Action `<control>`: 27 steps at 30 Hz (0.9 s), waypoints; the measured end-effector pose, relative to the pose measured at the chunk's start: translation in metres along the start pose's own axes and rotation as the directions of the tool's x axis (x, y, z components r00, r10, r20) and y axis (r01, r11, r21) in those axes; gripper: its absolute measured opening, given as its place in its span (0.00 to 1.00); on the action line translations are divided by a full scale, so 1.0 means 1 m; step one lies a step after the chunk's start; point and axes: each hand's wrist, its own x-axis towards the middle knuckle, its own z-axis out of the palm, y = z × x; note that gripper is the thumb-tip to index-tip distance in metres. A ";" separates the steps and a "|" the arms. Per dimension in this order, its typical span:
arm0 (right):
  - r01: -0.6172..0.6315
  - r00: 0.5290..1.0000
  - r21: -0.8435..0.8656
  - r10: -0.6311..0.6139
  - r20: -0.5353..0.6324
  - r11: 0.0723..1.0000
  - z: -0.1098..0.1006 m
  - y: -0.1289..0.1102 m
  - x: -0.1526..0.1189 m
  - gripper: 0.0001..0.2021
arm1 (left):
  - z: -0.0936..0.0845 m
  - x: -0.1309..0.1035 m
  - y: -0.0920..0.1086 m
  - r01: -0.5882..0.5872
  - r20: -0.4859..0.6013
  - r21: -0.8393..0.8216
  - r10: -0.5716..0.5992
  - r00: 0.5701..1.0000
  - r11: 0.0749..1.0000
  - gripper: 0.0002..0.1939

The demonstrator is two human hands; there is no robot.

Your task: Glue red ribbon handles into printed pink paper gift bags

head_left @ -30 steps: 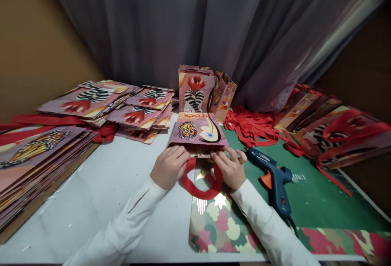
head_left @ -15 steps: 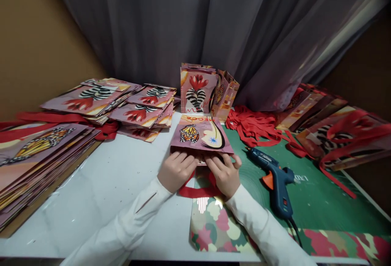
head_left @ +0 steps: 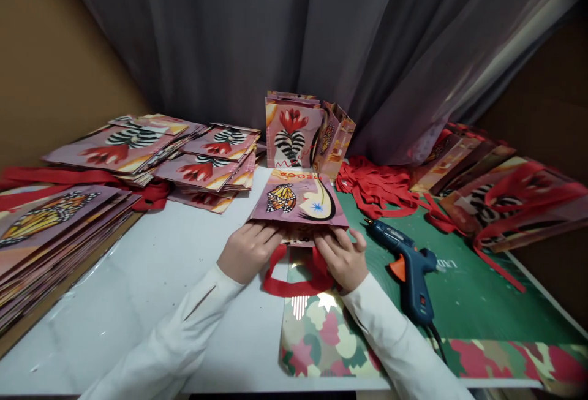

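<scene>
A purple paper bag [head_left: 298,199] printed with a butterfly lies at the middle, its open mouth towards me. A red ribbon loop [head_left: 294,286] hangs out from that edge over a patterned sheet [head_left: 316,339]. At the left of the mouth is my left hand [head_left: 248,252], its fingertips tucked under the top panel. My right hand [head_left: 343,259] grips the right side of the mouth, its fingertips partly hidden inside.
A blue glue gun [head_left: 408,265] lies on the green mat [head_left: 482,296]. Red ribbons [head_left: 376,185] are heaped behind it. Flat bags [head_left: 55,222] are stacked at left; upright bags [head_left: 294,133] stand at the back, more bags [head_left: 505,201] at right.
My left hand has moved left along the bag's mouth, away from my right hand. More of the ribbon loop now shows between the hands. The whole view has shifted slightly.
</scene>
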 end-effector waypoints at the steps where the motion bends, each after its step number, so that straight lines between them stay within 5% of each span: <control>1: -0.002 1.000 0.004 0.002 -0.013 1.000 0.000 0.002 0.000 0.12 | 0.001 0.000 -0.001 0.012 0.009 -0.003 -0.012 1.000 1.000 0.11; 19: 0.000 1.000 -0.042 0.000 -0.018 0.999 0.003 0.016 -0.002 0.16 | -0.003 -0.001 -0.021 -0.084 -0.057 -0.085 0.080 0.995 0.993 0.10; 27: 0.067 0.973 0.081 -0.083 0.213 0.994 -0.007 0.025 0.006 0.25 | -0.008 -0.002 -0.017 -0.064 -0.096 -0.041 0.060 0.994 0.997 0.14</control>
